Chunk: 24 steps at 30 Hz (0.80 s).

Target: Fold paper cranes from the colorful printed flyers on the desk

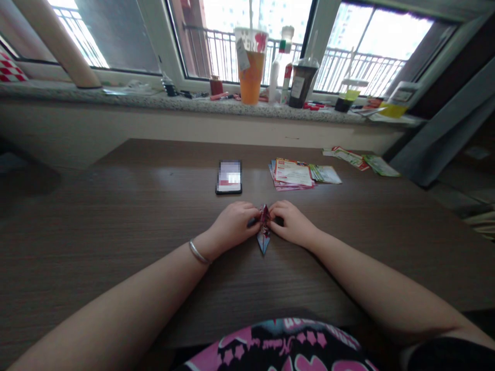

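Between my two hands is a small folded paper [264, 238], narrow and pointed at both ends, red at the top and pale blue toward its lower tip. My left hand [238, 222] pinches its left side between thumb and fingers; a silver bangle [198, 252] circles that wrist. On the opposite side, my right hand [289, 220] grips the paper in the same way. Both hands rest low over the brown table [154, 278]. The fingertips partly cover the middle of the paper.
Beyond my left hand lies a phone [229, 177] with its screen lit. A stack of printed sheets [293, 172] sits beyond my right hand, with more leaflets [381, 165] at the far right. Cups, including a tall orange drink [250, 77], line the windowsill [135, 98].
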Each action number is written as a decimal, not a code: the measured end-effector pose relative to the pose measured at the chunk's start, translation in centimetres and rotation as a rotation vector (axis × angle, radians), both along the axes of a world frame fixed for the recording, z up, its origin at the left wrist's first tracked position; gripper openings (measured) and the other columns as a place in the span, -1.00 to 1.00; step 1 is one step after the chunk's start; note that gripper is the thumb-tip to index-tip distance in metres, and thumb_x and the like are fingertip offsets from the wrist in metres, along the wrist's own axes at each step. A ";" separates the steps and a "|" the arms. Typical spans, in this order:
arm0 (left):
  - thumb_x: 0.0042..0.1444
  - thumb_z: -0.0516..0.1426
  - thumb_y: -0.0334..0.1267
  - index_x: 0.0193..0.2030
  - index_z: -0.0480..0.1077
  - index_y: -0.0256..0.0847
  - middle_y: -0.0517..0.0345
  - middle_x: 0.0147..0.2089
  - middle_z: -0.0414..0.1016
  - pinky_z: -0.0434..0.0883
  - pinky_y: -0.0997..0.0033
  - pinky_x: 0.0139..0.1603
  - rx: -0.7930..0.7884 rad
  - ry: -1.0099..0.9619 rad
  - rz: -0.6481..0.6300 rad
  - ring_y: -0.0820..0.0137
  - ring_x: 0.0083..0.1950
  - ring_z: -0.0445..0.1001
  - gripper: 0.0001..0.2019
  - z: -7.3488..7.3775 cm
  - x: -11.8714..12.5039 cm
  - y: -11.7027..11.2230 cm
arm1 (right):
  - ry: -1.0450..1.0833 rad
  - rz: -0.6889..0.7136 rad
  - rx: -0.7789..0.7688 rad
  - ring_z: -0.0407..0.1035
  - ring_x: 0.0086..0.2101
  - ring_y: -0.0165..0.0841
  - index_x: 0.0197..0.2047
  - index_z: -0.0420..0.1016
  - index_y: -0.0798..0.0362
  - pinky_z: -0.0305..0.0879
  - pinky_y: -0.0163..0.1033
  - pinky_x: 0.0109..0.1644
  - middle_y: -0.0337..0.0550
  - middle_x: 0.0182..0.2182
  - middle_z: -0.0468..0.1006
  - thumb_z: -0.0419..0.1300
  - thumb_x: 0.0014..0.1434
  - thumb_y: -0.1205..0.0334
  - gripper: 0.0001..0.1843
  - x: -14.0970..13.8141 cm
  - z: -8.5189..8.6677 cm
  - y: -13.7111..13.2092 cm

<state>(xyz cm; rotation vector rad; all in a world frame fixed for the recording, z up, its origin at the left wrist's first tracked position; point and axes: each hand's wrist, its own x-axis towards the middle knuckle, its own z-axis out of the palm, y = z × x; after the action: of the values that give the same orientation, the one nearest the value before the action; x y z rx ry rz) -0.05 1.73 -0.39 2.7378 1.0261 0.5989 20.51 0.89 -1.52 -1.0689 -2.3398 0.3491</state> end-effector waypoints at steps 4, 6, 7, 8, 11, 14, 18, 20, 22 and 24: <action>0.11 0.15 -0.30 -0.24 0.37 -0.20 0.13 -0.27 0.51 0.35 0.36 -0.15 -0.022 -0.062 0.065 0.32 -0.20 0.47 -0.91 -0.2 0.1 0.0 | 0.000 -0.015 -0.011 0.37 -0.20 -0.29 -0.45 0.40 0.04 0.22 -0.16 -0.03 -0.14 -0.30 0.53 0.23 0.08 0.34 -0.89 -0.2 -0.1 0.2; 0.10 0.17 -0.29 -0.19 0.36 -0.18 0.16 -0.26 0.52 0.36 0.36 -0.15 -0.051 -0.102 0.092 0.32 -0.19 0.48 -0.86 -0.2 0.1 -0.1 | -0.016 -0.032 -0.017 0.37 -0.19 -0.28 -0.46 0.41 0.05 0.21 -0.15 -0.02 -0.14 -0.30 0.54 0.23 0.11 0.32 -0.88 -0.2 -0.1 0.2; 0.10 0.17 -0.29 -0.18 0.35 -0.17 0.17 -0.26 0.53 0.36 0.35 -0.14 -0.068 -0.119 0.101 0.33 -0.19 0.48 -0.86 -0.2 0.1 -0.1 | -0.025 -0.042 -0.022 0.37 -0.19 -0.28 -0.45 0.41 0.05 0.21 -0.15 -0.02 -0.14 -0.30 0.55 0.22 0.12 0.30 -0.88 -0.2 0.0 0.2; 0.10 0.18 -0.28 -0.19 0.35 -0.17 0.18 -0.26 0.53 0.36 0.35 -0.14 -0.084 -0.131 0.108 0.33 -0.19 0.49 -0.86 -0.2 0.1 -0.2 | -0.033 -0.054 -0.029 0.37 -0.19 -0.28 -0.45 0.42 0.05 0.21 -0.15 -0.03 -0.14 -0.30 0.55 0.21 0.14 0.29 -0.87 -0.2 0.0 0.3; 0.10 0.20 -0.28 -0.20 0.34 -0.17 0.18 -0.26 0.55 0.37 0.35 -0.15 -0.121 -0.146 0.131 0.33 -0.19 0.50 -0.86 -0.1 0.1 -0.2 | -0.046 -0.096 -0.050 0.37 -0.19 -0.27 -0.43 0.44 0.04 0.20 -0.16 -0.05 -0.14 -0.32 0.55 0.22 0.14 0.26 -0.88 -0.3 0.0 0.3; 0.07 0.24 -0.30 -0.21 0.30 -0.17 0.19 -0.27 0.57 0.36 0.30 -0.12 -0.135 -0.146 0.172 0.31 -0.17 0.51 -0.80 0.0 0.2 -0.1 | -0.063 -0.143 -0.055 0.37 -0.20 -0.27 -0.45 0.45 0.04 0.18 -0.16 -0.06 -0.15 -0.33 0.56 0.24 0.12 0.25 -0.87 -0.4 0.0 0.2; 0.04 0.27 -0.30 -0.24 0.25 -0.17 0.25 -0.31 0.58 0.31 0.19 0.04 -0.108 -0.132 0.178 0.31 -0.17 0.52 -0.75 -0.2 0.2 0.2 | -0.085 -0.206 -0.063 0.37 -0.21 -0.26 -0.46 0.46 0.03 0.14 -0.16 -0.07 -0.15 -0.35 0.55 0.27 0.08 0.24 -0.88 -0.7 0.2 0.0; 0.04 0.27 -0.28 -0.25 0.25 -0.16 0.28 -0.32 0.58 0.26 0.14 0.13 -0.106 -0.129 0.169 0.33 -0.18 0.53 -0.75 -0.4 0.2 0.4 | -0.086 -0.230 -0.067 0.36 -0.21 -0.25 -0.46 0.46 0.03 0.13 -0.16 -0.08 -0.16 -0.36 0.55 0.27 0.07 0.23 -0.89 -0.7 0.2 0.0; 0.06 0.26 -0.26 -0.24 0.28 -0.16 0.29 -0.31 0.58 0.20 0.10 0.18 -0.114 -0.124 0.154 0.35 -0.18 0.53 -0.78 -0.5 0.1 0.4 | -0.081 -0.233 -0.069 0.36 -0.21 -0.26 -0.47 0.46 0.03 0.13 -0.16 -0.09 -0.18 -0.37 0.55 0.27 0.06 0.24 -0.88 -0.7 0.2 0.0; 0.08 0.24 -0.25 -0.21 0.31 -0.15 0.30 -0.30 0.58 0.17 0.09 0.21 -0.110 -0.114 0.135 0.36 -0.17 0.53 -0.80 -0.5 0.1 0.4 | -0.073 -0.225 -0.072 0.36 -0.21 -0.26 -0.49 0.45 0.03 0.13 -0.16 -0.08 -0.18 -0.38 0.54 0.26 0.07 0.25 -0.87 -0.6 0.1 0.1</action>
<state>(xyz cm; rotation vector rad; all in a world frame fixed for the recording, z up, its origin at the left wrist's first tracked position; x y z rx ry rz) 0.02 2.11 -0.87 2.5238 1.1859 0.6879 19.86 1.00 -1.40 -1.3855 -2.2549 0.3153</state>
